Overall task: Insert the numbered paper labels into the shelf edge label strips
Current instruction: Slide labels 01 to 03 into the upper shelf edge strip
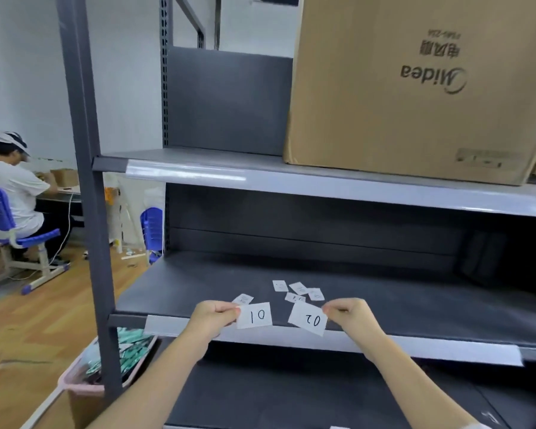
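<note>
My left hand (214,315) pinches the left edge of a white paper label (256,315) with "01" written on it, seen upside down. My right hand (348,312) pinches the right edge of a second label (310,318) marked "02", tilted. Both labels hover just above the front edge of the middle shelf (198,283). Along that edge runs a clear label strip (384,346), with no paper seen in it. Several more small labels (297,291) lie loose on the shelf behind my hands. The upper shelf's label strip (186,173) also shows no paper.
A large Midea cardboard box (415,88) stands on the upper shelf at the right. A grey upright post (87,181) rises at the left. A pink bin (106,363) sits on the floor below left. A person sits on a blue chair (0,224) far left.
</note>
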The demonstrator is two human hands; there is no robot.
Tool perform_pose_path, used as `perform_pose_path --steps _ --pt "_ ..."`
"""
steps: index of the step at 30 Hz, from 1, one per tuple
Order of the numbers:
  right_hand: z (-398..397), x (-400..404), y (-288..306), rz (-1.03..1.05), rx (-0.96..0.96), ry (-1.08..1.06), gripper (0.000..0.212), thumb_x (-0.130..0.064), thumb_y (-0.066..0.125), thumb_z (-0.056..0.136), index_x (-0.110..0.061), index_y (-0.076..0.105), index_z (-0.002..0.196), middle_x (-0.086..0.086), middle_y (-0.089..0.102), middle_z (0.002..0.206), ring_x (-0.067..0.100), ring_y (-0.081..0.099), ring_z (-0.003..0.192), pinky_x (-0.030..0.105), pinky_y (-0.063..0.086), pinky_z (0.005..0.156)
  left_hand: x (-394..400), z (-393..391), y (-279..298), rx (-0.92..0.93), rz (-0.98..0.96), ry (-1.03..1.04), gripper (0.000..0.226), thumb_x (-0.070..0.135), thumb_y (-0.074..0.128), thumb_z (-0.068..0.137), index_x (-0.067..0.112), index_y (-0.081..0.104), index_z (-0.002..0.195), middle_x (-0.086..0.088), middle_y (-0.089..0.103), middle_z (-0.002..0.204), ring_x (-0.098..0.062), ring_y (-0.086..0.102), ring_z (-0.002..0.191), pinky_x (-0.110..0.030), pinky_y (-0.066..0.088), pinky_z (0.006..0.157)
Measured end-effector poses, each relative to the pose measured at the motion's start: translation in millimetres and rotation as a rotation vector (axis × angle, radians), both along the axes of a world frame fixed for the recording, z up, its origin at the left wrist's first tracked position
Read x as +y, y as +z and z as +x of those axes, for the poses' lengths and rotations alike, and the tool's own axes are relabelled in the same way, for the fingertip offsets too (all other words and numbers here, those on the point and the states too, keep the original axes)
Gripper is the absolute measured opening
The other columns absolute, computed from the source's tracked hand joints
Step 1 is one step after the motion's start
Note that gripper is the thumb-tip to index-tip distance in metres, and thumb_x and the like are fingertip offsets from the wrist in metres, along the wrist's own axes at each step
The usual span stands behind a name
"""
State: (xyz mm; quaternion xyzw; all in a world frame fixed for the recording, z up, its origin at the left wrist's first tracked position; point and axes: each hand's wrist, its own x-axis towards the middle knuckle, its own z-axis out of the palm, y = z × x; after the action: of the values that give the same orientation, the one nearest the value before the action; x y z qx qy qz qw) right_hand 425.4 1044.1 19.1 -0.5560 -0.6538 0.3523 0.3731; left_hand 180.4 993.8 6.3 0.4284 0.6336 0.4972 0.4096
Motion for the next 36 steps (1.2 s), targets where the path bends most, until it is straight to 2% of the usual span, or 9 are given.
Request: perform_pose_path --steps 2,3,4,7,12,18,21,31,36 --pt "2 -8 19 0.009 0.013 -0.011 0.030 -0.004 0.054 0.086 0.025 0.050 0.091 0.042 0.056 0.104 0.041 0.034 0.115 0.042 0.025 0.097 -8 3 21 0.025 0.022 -0.036 0.015 0.009 0.056 0.088 0.009 0.068 0.098 -0.002 0.064 0.079 -0.010 0.053 0.067 -0.018 0.033 0.051" --pt "2 -12 32 0.030 0.004 -0.020 0.027 -0.004 0.054 0.086 0.023 0.056 0.089 0.036 0.063 0.097 0.053 0.051 0.099 0.024 0.021 0.071 -9 1 33 0.034 0.042 -0.046 0.015 0.009 0.056 0.088 0.008 0.068 0.098 -0.003 0.064 0.078 -0.014 0.053 0.069 -0.018 0.033 0.050" --pt "1 -15 45 0.051 -0.005 -0.026 0.025 -0.004 0.053 0.087 0.019 0.061 0.089 0.023 0.067 0.087 0.033 0.058 0.072 0.027 0.037 0.055 -8 -2 45 0.031 0.065 -0.052 0.017 0.009 0.056 0.088 0.006 0.068 0.100 -0.005 0.064 0.079 -0.017 0.051 0.074 -0.019 0.033 0.051" --pt "-6 -11 94 0.153 0.022 -0.036 0.019 -0.005 0.055 0.087 0.009 0.068 0.085 0.004 0.059 0.073 0.008 0.044 0.059 0.012 0.029 0.043 0 -16 100 0.039 0.152 -0.076 0.013 0.010 0.056 0.088 0.012 0.069 0.093 -0.004 0.063 0.079 -0.014 0.055 0.076 -0.020 0.033 0.059" --pt "-21 7 167 0.298 0.059 -0.085 0.019 -0.009 0.056 0.089 0.004 0.069 0.094 0.013 0.066 0.089 0.017 0.049 0.079 0.021 0.034 0.056 17 -41 190 0.176 0.326 -0.128 0.017 0.014 0.059 0.087 0.024 0.064 0.074 0.008 0.064 0.072 -0.003 0.059 0.067 -0.020 0.039 0.060" --pt "-31 38 217 0.369 0.015 -0.118 0.020 -0.010 0.054 0.088 0.002 0.069 0.083 0.014 0.069 0.089 0.027 0.045 0.078 0.034 0.037 0.070 54 -55 234 0.276 0.385 -0.175 0.010 0.013 0.060 0.086 0.015 0.069 0.090 0.004 0.061 0.067 -0.005 0.058 0.065 -0.018 0.041 0.059" --pt "-38 60 235 0.408 -0.017 -0.147 0.018 -0.011 0.057 0.088 -0.001 0.071 0.087 0.018 0.071 0.102 0.043 0.057 0.104 0.050 0.046 0.092 79 -55 244 0.264 0.401 -0.192 0.011 0.011 0.059 0.086 0.013 0.070 0.090 0.007 0.063 0.055 -0.002 0.060 0.055 -0.018 0.042 0.060" --pt "-47 152 254 0.419 -0.177 0.038 0.018 -0.011 0.056 0.089 -0.001 0.070 0.094 0.003 0.063 0.086 0.007 0.047 0.062 0.004 0.035 0.040 141 -58 258 0.311 0.457 -0.146 0.017 0.010 0.061 0.085 0.020 0.071 0.074 0.005 0.073 0.068 -0.007 0.064 0.060 -0.020 0.042 0.057" --pt "-55 176 244 0.381 -0.279 0.057 0.012 -0.008 0.062 0.084 -0.002 0.071 0.079 0.009 0.064 0.084 0.019 0.055 0.082 0.026 0.042 0.074 162 -70 259 0.318 0.435 -0.141 0.019 0.012 0.061 0.085 0.022 0.071 0.073 0.010 0.073 0.063 -0.004 0.065 0.062 -0.020 0.045 0.064"
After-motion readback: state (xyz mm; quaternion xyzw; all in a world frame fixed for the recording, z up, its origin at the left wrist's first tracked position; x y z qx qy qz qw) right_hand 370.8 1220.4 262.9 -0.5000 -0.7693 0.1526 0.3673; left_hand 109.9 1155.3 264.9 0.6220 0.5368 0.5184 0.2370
